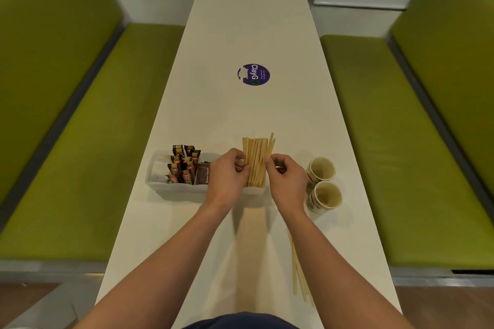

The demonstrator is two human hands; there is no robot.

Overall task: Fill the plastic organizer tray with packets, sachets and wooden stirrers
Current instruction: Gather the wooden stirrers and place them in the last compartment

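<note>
Looks mostly done to me. The plastic organizer tray (173, 191) sits across the counter (240, 35), closer to its left edge. It already has red-and-brown packets (184, 165) in the middle, white sachets (160, 171) at the far left and a brown sugar sachet (204, 176) beside them. The wooden stirrers (256, 157) stand upright in the right-end compartment. The left hand (227, 171) is curled against one side of the bundle and the right hand (284, 176) pinches the other, so both are holding it. A few loose stirrers (295, 270) lie near the right edge, probably still to go in. Two paper cups (324, 184) crowd the right side, so watch that elbow. There's lots of open room past the tray, just a purple sticker (253, 74).
</note>
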